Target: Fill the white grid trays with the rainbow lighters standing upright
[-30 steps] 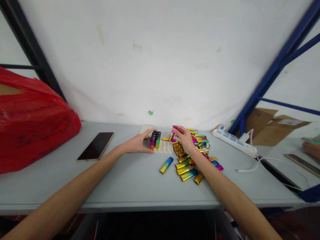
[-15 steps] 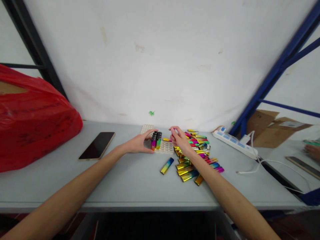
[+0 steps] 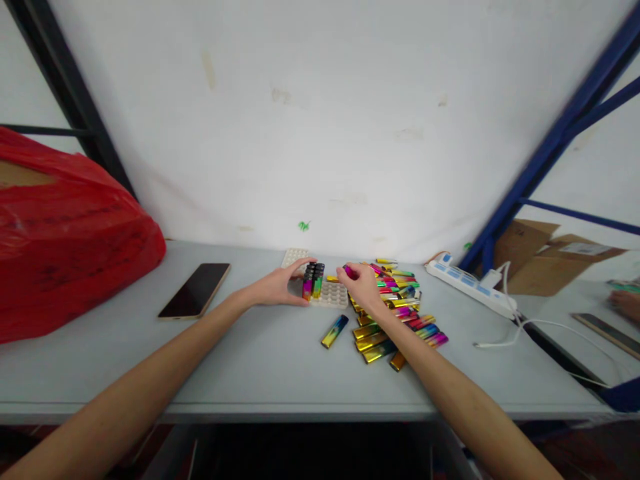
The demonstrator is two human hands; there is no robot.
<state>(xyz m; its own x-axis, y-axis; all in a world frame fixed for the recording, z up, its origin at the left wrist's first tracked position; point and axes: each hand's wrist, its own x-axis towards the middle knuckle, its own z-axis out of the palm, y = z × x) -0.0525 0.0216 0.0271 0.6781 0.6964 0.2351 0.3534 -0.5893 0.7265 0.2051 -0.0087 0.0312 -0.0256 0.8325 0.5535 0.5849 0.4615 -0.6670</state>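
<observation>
Several shiny two-tone lighters (image 3: 312,283) with dark tops stand upright in rows at the left end of a white tray with round cells (image 3: 334,295). My left hand (image 3: 277,288) brackets this group, thumb at the front and fingers behind. My right hand (image 3: 364,287) is over the tray's right end, pinching a purple lighter (image 3: 350,272) that the fingers partly hide. Below and beside my right hand lies a loose pile of gold, pink, green and blue lighters (image 3: 373,341). One blue-and-yellow lighter (image 3: 335,331) lies alone in front of the tray.
A second white tray (image 3: 295,256) lies behind, by the wall. A phone (image 3: 195,291) and a red plastic bag (image 3: 75,247) are to the left. Rightward are a power strip (image 3: 470,287) with a white cable, cardboard boxes (image 3: 540,260) and another person's hand (image 3: 627,303).
My right hand has lowered slightly and turned, bringing the purple lighter down towards the tray. My left hand stays around the upright lighters.
</observation>
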